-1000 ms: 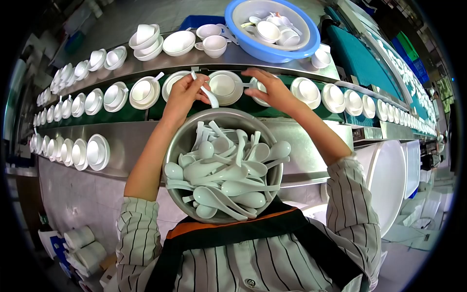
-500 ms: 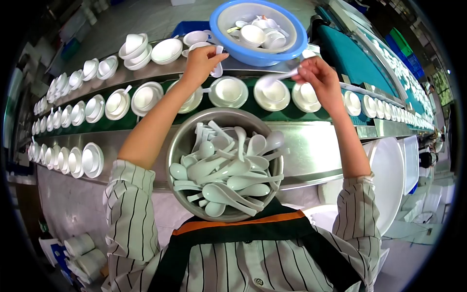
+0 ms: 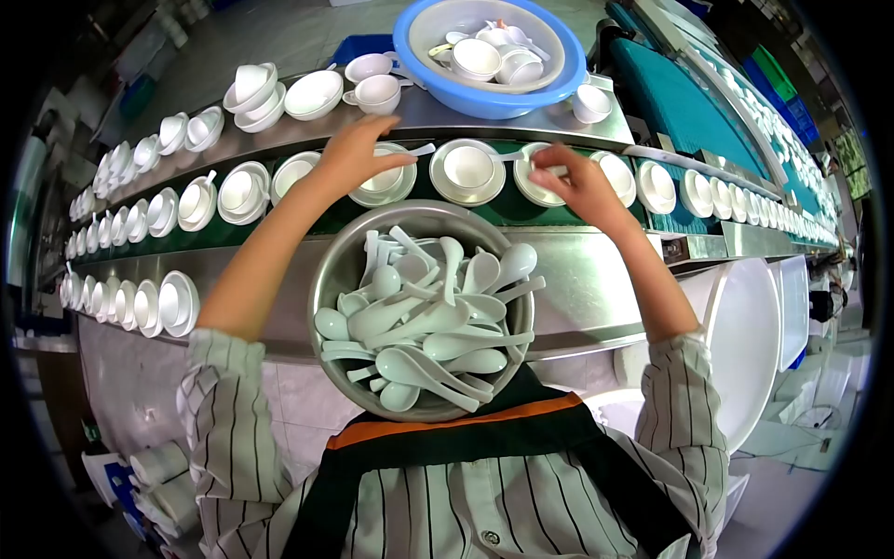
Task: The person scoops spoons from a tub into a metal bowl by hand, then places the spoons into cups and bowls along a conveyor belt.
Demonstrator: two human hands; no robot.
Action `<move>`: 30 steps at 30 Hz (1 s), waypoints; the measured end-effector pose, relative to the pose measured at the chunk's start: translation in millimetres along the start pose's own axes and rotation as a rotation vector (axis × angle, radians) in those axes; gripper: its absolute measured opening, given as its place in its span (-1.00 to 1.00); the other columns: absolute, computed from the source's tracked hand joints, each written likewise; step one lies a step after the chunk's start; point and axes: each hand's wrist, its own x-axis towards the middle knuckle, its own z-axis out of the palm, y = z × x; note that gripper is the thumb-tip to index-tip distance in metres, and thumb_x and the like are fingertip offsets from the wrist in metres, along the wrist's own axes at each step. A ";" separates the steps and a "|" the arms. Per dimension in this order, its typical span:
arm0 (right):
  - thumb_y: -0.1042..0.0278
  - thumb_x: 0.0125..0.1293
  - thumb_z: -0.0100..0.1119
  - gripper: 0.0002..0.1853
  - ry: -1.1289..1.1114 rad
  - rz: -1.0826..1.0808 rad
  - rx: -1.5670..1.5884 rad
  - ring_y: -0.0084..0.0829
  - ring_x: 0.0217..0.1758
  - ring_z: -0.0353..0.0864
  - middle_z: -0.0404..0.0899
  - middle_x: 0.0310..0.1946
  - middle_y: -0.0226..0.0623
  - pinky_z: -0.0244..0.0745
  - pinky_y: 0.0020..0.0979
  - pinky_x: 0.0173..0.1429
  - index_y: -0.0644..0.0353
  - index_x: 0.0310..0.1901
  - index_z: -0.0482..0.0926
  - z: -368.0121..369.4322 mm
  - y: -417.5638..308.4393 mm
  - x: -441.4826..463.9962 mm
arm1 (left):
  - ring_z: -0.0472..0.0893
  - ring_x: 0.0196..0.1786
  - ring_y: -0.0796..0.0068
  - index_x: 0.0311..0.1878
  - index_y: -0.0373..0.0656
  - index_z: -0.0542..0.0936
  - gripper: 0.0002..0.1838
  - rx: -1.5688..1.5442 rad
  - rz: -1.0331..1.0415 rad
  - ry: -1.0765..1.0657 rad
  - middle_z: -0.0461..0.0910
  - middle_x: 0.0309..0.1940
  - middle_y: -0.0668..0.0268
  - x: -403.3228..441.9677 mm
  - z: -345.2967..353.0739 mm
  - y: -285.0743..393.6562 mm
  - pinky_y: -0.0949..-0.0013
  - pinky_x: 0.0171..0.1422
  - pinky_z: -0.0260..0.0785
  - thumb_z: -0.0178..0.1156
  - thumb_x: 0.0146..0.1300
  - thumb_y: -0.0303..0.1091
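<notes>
My left hand (image 3: 358,158) is over a white bowl on a saucer (image 3: 384,184), its fingers apart and holding nothing. A spoon handle (image 3: 421,149) sticks out from that bowl, close to my thumb. My right hand (image 3: 573,177) hangs over the bowl set (image 3: 537,191) farther right, fingers loosely curled and apart, with no spoon visible between them. Between my hands sits another bowl on its saucer (image 3: 468,168); a spoon handle (image 3: 507,156) lies at its right edge. A steel basin (image 3: 326,270) full of white spoons (image 3: 433,317) stands against my front.
Bowl sets line a green belt (image 3: 326,216) running left to right. On the steel ledge behind stand stacked bowls (image 3: 314,95), cups (image 3: 377,93) and a blue basin (image 3: 405,56) of crockery. More sets (image 3: 177,303) stand at front left. A teal conveyor (image 3: 666,93) lies beyond right.
Both hands have let go of their spoons. My left hand moved down and left, my right hand lower and slightly left. The bowl sets on the belt shifted right.
</notes>
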 end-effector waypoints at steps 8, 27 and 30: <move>0.33 0.18 0.28 -0.81 -0.186 0.173 0.463 -0.52 -0.18 0.59 0.62 -0.24 -0.32 0.50 -0.47 -0.01 0.24 -0.26 0.54 -3.6 -61.5 -50.6 | 0.38 -0.20 0.57 -0.10 -0.27 0.49 -0.67 -0.480 -0.322 -0.395 0.47 -0.32 0.32 -99.3 -19.7 33.1 0.44 -0.05 0.28 0.05 0.37 -0.15; 0.38 0.20 0.02 -0.89 -0.045 -0.418 -0.900 -0.26 -0.28 0.64 0.60 -0.42 -0.26 0.52 -0.20 -0.26 0.08 -0.26 0.51 70.5 47.3 98.5 | 0.53 -0.24 0.08 -0.33 -0.24 0.49 -0.73 -0.091 -0.017 -0.541 0.52 -0.38 0.11 -118.3 7.0 152.4 0.14 -0.12 0.39 0.28 -0.01 -0.28; 0.28 0.31 0.05 -0.79 0.135 -0.685 -0.446 -0.27 -0.27 0.63 0.63 -0.36 -0.23 0.54 -0.26 -0.21 0.14 -0.11 0.57 59.8 39.0 88.8 | 0.50 -0.42 -0.09 -0.30 -0.27 0.47 -0.78 -0.169 -0.073 -0.550 0.50 -0.51 0.02 -111.6 -6.8 148.0 0.04 -0.27 0.37 0.17 -0.02 -0.38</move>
